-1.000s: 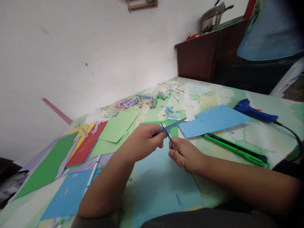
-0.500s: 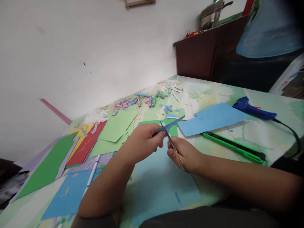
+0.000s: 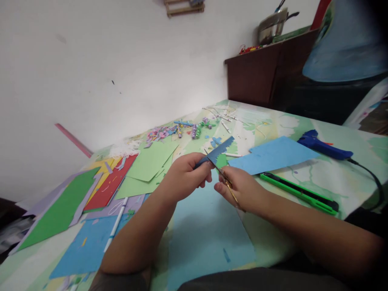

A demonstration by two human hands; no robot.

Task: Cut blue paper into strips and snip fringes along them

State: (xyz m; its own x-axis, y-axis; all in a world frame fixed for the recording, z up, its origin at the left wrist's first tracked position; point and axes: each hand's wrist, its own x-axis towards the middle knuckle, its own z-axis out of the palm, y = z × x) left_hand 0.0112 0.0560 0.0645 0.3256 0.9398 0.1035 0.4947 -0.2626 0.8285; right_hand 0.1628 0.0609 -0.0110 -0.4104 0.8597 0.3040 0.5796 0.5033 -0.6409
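Fringed blue strip (image 3: 221,150) and gold-handled scissors (image 3: 224,181) over a pale-blue rectangular sheet (image 3: 209,234)
Left, a long green sheet (image 3: 63,210) lies left of a red rectangular sheet (image 3: 112,182); right, a green plastic cutter (image 3: 300,193) lies nearer than a blue corded glue gun (image 3: 325,146).

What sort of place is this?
Probably a home craft corner: gold-handled metal scissors in the right hand, a flat rectangular red paper-like sheet, and a silver metal pot on a brown wooden cabinet.
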